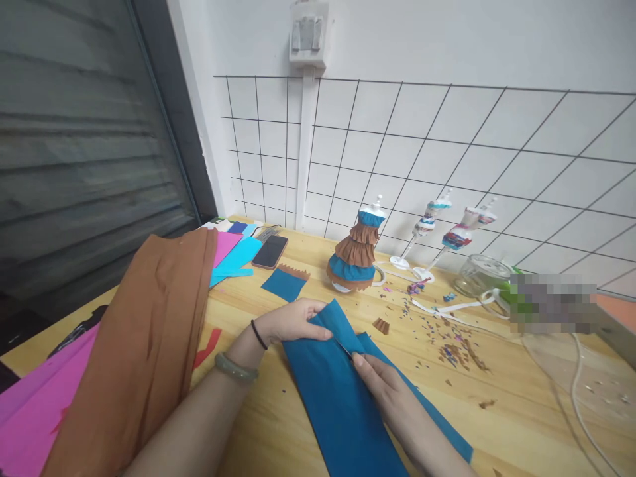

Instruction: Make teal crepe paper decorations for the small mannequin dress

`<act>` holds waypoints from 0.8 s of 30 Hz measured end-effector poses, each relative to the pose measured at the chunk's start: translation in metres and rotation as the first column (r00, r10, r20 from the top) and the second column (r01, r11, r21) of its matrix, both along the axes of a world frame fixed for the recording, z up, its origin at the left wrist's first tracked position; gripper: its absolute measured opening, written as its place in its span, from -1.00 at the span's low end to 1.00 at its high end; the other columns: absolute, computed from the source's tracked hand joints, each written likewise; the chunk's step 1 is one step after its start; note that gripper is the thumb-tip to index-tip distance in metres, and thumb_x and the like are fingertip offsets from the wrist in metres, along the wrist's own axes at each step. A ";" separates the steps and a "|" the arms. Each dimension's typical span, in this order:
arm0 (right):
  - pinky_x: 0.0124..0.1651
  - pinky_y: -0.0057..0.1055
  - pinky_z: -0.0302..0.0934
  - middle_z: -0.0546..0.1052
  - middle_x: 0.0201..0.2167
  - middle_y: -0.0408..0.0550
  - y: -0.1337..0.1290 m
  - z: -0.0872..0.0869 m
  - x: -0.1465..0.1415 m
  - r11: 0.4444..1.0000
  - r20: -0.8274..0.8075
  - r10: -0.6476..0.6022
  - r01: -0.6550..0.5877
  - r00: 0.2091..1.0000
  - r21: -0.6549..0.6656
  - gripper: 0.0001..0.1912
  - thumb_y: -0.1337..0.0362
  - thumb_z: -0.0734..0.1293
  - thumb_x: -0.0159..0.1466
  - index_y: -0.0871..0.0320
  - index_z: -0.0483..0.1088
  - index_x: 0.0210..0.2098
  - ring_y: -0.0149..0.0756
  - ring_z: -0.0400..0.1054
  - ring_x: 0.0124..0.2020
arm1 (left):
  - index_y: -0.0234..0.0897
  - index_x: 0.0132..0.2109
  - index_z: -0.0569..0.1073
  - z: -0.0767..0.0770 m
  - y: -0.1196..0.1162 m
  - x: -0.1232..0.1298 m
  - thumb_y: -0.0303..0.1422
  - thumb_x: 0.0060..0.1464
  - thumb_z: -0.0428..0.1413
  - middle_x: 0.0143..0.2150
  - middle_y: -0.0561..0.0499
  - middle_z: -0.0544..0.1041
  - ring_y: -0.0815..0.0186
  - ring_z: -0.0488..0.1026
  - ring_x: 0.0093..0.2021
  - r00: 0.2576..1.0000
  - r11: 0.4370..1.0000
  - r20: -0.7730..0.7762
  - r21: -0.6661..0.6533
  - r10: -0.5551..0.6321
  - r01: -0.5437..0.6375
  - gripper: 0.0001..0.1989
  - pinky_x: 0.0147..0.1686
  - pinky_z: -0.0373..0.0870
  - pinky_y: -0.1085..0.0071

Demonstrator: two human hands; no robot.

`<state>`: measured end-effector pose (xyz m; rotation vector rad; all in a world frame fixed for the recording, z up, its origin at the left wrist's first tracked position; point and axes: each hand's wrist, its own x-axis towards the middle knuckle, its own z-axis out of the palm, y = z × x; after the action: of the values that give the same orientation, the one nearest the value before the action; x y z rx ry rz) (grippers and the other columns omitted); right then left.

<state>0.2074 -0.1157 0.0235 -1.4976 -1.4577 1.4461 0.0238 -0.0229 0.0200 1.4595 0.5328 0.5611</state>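
A long sheet of dark blue paper (pixel 342 411) lies folded over near the table's front edge. My left hand (pixel 298 321) presses and grips its upper end, with the thumb on the fold. Close to its right, my right hand (pixel 377 377) is closed on a thin tool, whose narrow metal part (pixel 342 346) lies along the fold; the rest of the tool is hidden in the fingers. Behind my hands stands a small dress form (pixel 360 248) in ruffled blue and brown paper. A blue square with a brown zigzag edge (pixel 285 283) rests left of it.
Brown paper (pixel 149 318), pink paper (pixel 54 391) and light blue paper (pixel 238 258) lie at left beside a phone (pixel 269 252). Paper scraps (pixel 454 354), two white stands (pixel 400 262) (pixel 424 273), a clear container (pixel 481 273) and a cable (pixel 576 391) are at right.
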 end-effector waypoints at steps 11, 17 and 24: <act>-0.28 -0.39 0.16 0.47 -0.44 -0.08 0.001 -0.001 0.000 0.999 0.022 -0.017 0.017 1.000 0.027 -0.57 -0.06 0.13 0.17 0.17 0.37 -0.46 -0.18 0.31 -0.33 | -0.37 -0.15 0.42 -0.001 0.000 -0.002 -0.39 -0.13 0.19 -0.15 -0.10 0.49 0.24 0.41 -0.14 1.000 1.000 -0.008 0.004 -0.010 0.010 -0.67 -0.11 0.30 0.33; -0.28 -0.39 0.19 0.49 -0.49 -0.08 0.001 0.000 -0.001 0.997 0.006 -0.036 0.035 0.999 0.063 -0.55 -0.08 0.16 0.13 0.17 0.43 -0.46 -0.17 0.34 -0.35 | -0.37 -0.14 0.42 0.002 -0.001 -0.001 -0.38 -0.13 0.19 -0.15 -0.10 0.49 0.23 0.41 -0.13 1.000 1.000 -0.005 -0.005 -0.016 0.016 -0.67 -0.13 0.31 0.33; -0.27 -0.38 0.20 0.49 -0.49 -0.08 0.001 0.002 -0.002 0.999 0.005 -0.028 0.027 1.000 0.041 -0.52 -0.09 0.15 0.13 0.19 0.44 -0.44 -0.17 0.35 -0.38 | -0.36 -0.14 0.43 0.003 -0.001 -0.002 -0.37 -0.12 0.18 -0.15 -0.09 0.50 0.23 0.40 -0.11 1.000 1.000 -0.017 0.028 -0.005 0.006 -0.67 -0.11 0.30 0.33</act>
<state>0.2057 -0.1151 0.0259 -1.4918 -1.4557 1.3889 0.0223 -0.0243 0.0226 1.4928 0.5355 0.5543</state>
